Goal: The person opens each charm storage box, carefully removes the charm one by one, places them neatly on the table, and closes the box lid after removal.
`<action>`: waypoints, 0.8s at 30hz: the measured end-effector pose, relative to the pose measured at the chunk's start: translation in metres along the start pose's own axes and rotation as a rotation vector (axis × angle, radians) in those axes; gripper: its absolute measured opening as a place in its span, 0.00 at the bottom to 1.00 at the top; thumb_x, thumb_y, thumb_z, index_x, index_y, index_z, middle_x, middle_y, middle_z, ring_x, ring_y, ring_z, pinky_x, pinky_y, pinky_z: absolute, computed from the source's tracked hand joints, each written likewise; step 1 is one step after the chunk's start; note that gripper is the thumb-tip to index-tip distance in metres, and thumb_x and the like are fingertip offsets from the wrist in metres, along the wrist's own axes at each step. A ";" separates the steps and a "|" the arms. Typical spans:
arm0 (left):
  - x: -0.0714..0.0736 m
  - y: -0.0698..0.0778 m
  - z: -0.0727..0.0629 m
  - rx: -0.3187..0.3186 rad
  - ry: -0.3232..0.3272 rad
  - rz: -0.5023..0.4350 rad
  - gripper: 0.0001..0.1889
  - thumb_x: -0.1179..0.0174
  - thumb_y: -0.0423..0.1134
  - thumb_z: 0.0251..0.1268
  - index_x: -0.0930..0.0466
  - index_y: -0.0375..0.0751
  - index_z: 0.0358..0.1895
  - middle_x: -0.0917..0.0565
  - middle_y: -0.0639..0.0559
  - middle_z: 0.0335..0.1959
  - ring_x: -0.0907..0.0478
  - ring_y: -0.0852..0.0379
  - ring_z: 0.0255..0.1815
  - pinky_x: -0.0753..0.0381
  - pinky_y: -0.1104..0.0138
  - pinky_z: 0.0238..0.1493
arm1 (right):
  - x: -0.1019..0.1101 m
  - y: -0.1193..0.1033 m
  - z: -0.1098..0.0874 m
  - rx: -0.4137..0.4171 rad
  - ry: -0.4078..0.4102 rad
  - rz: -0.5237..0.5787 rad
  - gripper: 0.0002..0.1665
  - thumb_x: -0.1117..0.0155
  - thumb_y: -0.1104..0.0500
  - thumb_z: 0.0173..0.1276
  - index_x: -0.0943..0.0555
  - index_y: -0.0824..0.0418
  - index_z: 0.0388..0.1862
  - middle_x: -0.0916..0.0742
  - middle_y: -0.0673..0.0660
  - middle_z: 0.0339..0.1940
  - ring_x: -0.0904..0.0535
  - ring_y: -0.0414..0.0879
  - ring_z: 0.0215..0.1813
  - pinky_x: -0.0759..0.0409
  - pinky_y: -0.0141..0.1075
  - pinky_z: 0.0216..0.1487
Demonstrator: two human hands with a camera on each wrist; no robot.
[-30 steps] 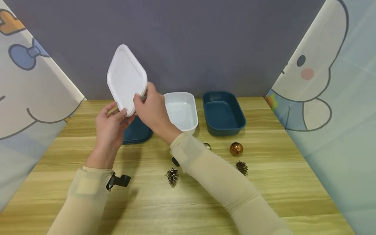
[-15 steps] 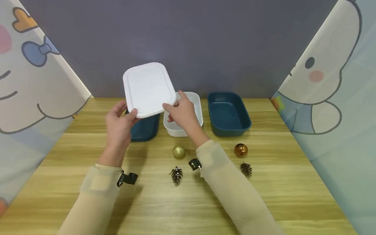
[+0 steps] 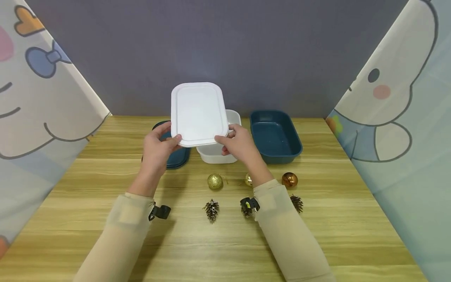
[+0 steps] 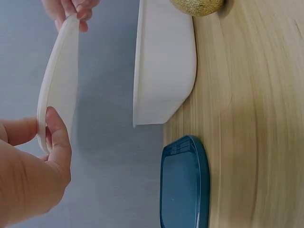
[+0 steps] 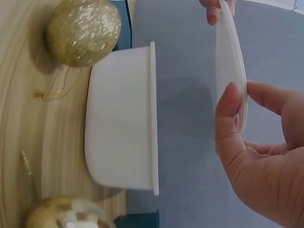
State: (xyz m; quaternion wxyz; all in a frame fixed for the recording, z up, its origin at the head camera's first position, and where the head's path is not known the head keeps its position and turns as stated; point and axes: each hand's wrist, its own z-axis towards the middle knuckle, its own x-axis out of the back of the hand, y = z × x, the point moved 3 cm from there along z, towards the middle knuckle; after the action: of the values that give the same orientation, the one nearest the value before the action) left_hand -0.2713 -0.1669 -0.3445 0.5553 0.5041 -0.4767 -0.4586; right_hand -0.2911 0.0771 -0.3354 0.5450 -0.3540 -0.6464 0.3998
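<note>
A white rectangular lid (image 3: 199, 111) is held up in the air between both hands. My left hand (image 3: 156, 147) pinches its near left corner, thumb on top and fingers beneath. At the near right corner my right hand (image 3: 241, 145) pinches the rim the same way. Below and behind the lid stands a white box (image 3: 216, 154), partly hidden by it in the head view. Both wrist views show the lid well apart from the box's rim. A dark blue lid (image 3: 179, 158) lies on the table behind my left hand.
Right of the white box is a dark blue box (image 3: 275, 137). In front are a glittery gold ball (image 3: 215, 181), a shiny gold ball (image 3: 248, 179), a copper ball (image 3: 289, 179) and pine cones, one a frosted pine cone (image 3: 211, 210). A grey wall (image 3: 282, 58) rises behind.
The white lid has turned from a steep, edgewise tilt to squarely facing the view. Both hands have carried it rightward and lower, over the white box in the head view.
</note>
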 end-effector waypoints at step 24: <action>-0.027 -0.019 0.012 0.083 -0.260 0.286 0.42 0.34 0.37 0.75 0.46 0.44 0.87 0.32 0.41 0.81 0.19 0.40 0.62 0.21 0.41 0.68 | 0.028 0.026 -0.018 -0.080 0.009 -0.277 0.22 0.31 0.43 0.76 0.20 0.60 0.50 0.11 0.60 0.37 0.19 0.47 0.32 0.26 0.38 0.35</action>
State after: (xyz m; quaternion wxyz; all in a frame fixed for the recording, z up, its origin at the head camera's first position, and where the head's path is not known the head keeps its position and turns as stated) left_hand -0.2874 -0.1427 -0.3648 0.5272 0.3902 -0.6296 -0.4166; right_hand -0.2767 0.1159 -0.3451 0.5835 -0.2846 -0.7020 0.2928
